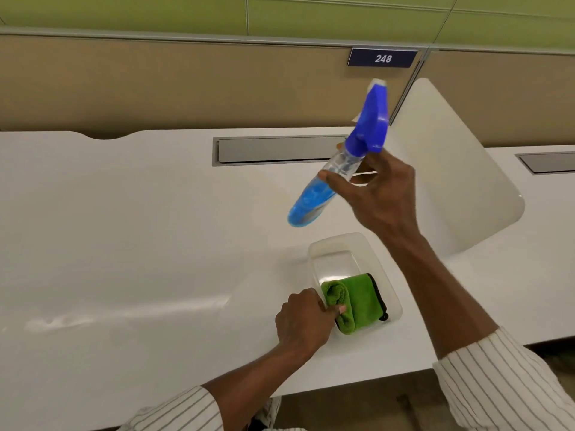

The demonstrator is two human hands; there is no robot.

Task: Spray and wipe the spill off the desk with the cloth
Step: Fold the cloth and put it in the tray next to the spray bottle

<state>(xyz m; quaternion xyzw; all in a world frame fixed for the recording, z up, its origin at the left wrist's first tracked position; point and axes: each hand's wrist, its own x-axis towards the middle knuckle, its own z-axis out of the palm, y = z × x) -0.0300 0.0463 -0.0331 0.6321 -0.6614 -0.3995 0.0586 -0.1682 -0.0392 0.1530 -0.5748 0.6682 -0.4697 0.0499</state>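
Note:
My right hand (378,194) is shut around the neck of a clear spray bottle (314,197) with blue liquid and a blue trigger head, held tilted in the air above the white desk (140,228). My left hand (303,318) grips the rolled edge of a folded green cloth (357,301) that lies in a clear plastic tray (339,244) near the desk's front edge. A faint wet smear, the spill (59,321), glistens on the desk at the front left.
A grey cable hatch (277,149) is set into the desk at the back. A white divider panel (451,169) stands at the right. Behind runs a tan partition with a sign reading 248 (382,58). A second hatch (547,163) sits far right.

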